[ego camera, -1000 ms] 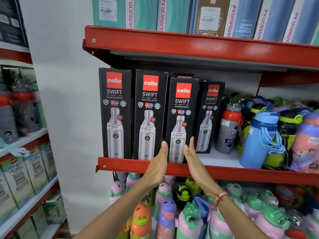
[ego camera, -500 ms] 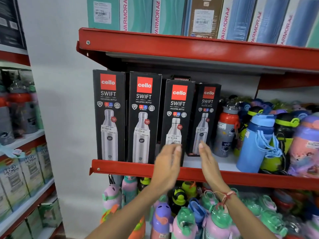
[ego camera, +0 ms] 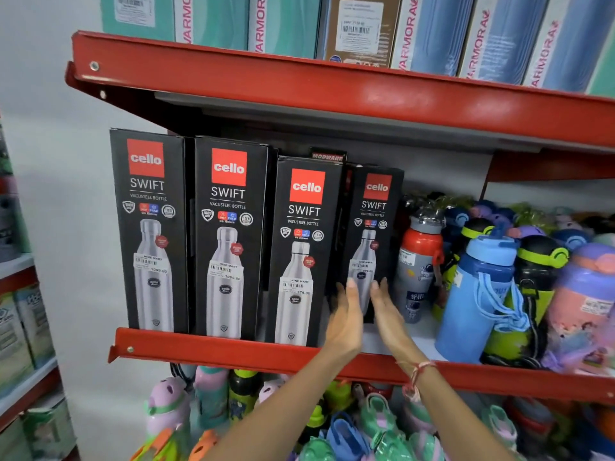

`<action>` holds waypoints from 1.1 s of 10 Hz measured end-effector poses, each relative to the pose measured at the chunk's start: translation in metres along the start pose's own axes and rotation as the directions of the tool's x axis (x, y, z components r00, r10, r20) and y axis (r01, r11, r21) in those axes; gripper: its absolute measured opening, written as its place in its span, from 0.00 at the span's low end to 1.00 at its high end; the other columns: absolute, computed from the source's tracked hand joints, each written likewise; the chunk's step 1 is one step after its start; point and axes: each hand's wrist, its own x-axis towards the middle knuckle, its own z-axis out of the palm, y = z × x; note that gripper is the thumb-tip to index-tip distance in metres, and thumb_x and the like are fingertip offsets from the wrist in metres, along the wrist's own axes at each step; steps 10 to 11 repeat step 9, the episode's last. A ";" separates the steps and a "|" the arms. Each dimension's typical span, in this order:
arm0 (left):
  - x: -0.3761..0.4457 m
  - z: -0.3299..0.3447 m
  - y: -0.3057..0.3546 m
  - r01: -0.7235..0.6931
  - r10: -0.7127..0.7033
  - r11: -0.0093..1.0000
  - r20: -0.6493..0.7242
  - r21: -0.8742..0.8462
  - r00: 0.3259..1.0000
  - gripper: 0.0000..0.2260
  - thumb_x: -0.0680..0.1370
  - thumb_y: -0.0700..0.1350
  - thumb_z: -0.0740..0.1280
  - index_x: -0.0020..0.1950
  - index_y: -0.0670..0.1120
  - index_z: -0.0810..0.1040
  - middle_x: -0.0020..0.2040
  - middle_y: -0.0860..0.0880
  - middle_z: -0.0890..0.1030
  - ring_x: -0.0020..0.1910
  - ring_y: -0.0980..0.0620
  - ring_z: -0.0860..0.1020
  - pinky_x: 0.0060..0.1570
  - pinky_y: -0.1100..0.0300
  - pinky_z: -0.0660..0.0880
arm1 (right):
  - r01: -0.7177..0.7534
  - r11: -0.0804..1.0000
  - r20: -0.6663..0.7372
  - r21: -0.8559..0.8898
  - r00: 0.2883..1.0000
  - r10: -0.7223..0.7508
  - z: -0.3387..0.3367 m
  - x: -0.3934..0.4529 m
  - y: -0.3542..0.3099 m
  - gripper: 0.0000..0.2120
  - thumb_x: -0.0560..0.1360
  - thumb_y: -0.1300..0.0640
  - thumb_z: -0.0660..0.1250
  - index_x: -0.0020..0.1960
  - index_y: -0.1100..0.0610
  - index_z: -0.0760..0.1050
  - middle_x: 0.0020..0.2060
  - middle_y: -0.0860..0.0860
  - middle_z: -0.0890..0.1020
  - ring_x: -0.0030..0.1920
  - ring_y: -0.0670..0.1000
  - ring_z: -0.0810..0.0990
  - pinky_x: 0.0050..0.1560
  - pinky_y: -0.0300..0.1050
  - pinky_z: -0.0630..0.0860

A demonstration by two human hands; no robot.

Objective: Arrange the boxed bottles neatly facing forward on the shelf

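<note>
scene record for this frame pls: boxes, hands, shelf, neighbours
boxes: four black Cello boxes, upright, labels forward
front row: first box, second box, third box at the shelf lip
set back: fourth box
left hand: open, at fourth box's lower left
right hand: open, at its lower right
grip: none visible
neighbours: red-grey bottle, blue bottle

Four boxed bottles (ego camera: 229, 237) side by side on shelf (ego camera: 216, 352); rightmost box (ego camera: 372, 227) set further back, loose bottles (ego camera: 479, 294) right; box behind, seemingly.

Loose blue bottle (ego camera: 479, 294) stands beside an orange-capped bottle (ego camera: 420, 261).
</note>
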 end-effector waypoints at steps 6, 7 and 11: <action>-0.087 -0.033 -0.010 -0.007 0.007 1.000 0.022 0.013 1.000 0.50 0.65 0.77 0.38 0.77 0.48 0.59 0.77 0.44 0.62 0.76 0.46 0.60 0.76 0.47 0.54 | 0.071 0.990 -0.058 -0.120 0.995 -0.079 -0.009 -0.104 -0.001 0.33 0.75 0.29 0.47 0.77 0.38 0.52 0.64 0.58 0.78 0.64 0.56 0.76 0.54 0.41 0.64; -0.094 -0.037 -0.006 0.012 -0.015 0.998 0.044 0.059 0.999 0.49 0.66 0.76 0.38 0.78 0.48 0.58 0.78 0.45 0.61 0.76 0.47 0.59 0.76 0.48 0.53 | 0.063 0.990 -0.040 -0.122 0.997 -0.069 -0.011 -0.113 -0.011 0.32 0.76 0.32 0.49 0.78 0.41 0.53 0.69 0.54 0.74 0.68 0.55 0.72 0.59 0.40 0.62; -0.108 -0.058 0.026 -0.368 0.372 0.925 -0.022 0.093 0.928 0.36 0.76 0.68 0.42 0.79 0.50 0.46 0.80 0.53 0.48 0.78 0.58 0.47 0.73 0.64 0.42 | 0.391 0.818 -0.225 -0.421 0.829 -0.512 -0.018 -0.135 -0.082 0.31 0.81 0.39 0.49 0.79 0.51 0.51 0.77 0.50 0.60 0.77 0.48 0.57 0.76 0.47 0.54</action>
